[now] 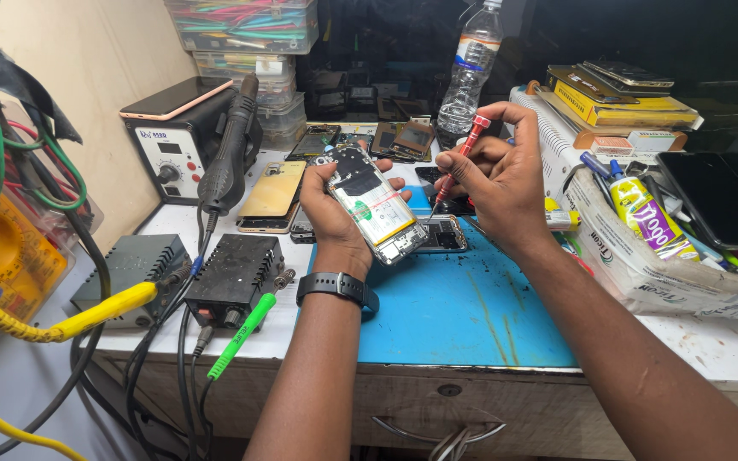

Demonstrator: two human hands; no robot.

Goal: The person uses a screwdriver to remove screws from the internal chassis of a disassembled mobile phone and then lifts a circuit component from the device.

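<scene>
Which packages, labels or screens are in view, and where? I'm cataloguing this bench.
Water bottle: back centre, clear, pale label band.
Glue tube: right tray, yellow, purple and green label.
Yellow box: back right, flat.
Dark tablet screen: far right.
Opened phone: in left hand.

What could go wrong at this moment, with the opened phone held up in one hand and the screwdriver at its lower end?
1. The left hand holds the opened phone tilted above the blue mat, unsupported; a slip might drop it.
2. The right hand works the red screwdriver near exposed parts; the tip may skid and scratch them.
3. A loosened screw could fall among the other phones and be lost.
</scene>
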